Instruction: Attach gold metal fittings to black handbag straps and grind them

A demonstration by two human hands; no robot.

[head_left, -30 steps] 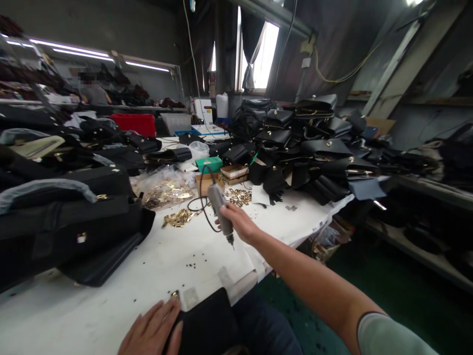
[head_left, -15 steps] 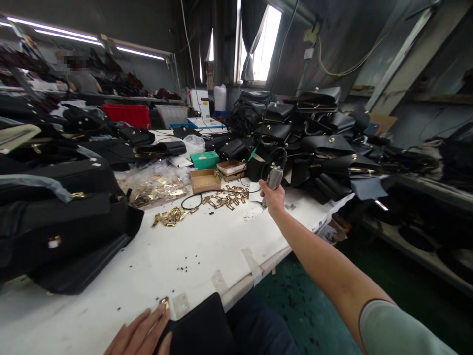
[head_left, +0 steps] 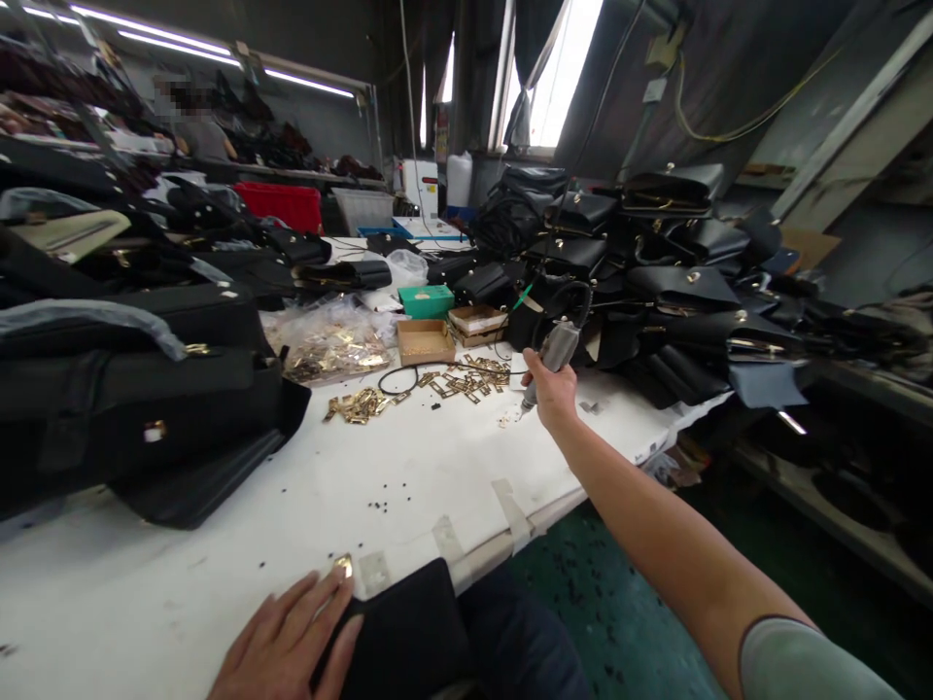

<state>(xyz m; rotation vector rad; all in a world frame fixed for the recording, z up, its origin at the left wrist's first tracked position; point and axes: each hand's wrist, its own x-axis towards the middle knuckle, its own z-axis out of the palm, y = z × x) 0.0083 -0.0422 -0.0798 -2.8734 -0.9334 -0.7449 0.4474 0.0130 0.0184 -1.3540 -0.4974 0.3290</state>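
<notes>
My right hand [head_left: 555,394] is closed around a grey electric screwdriver [head_left: 560,346] with a cable at its top. The screwdriver's tip points down at a few small screws [head_left: 503,420] on the white table. My left hand [head_left: 292,637] is at the near edge, its fingers stretched along a black leather piece [head_left: 408,632] and its thumb on top, holding it. At those fingertips sits a small gold metal plate [head_left: 344,566]. More gold plates [head_left: 466,379] lie loose beyond, beside another heap of gold fittings [head_left: 357,405].
Black handbags [head_left: 146,399] are piled at the left, and more bags [head_left: 677,292] at the right. A plastic bag of gold parts [head_left: 335,340], an open cardboard box [head_left: 426,342] and a green box [head_left: 427,301] stand mid-table. Another person [head_left: 204,136] is far back left.
The view has turned slightly left, shifting the scene to the right. The screwdriver stays in my right hand by the small screws, and my left hand remains on the leather piece.
</notes>
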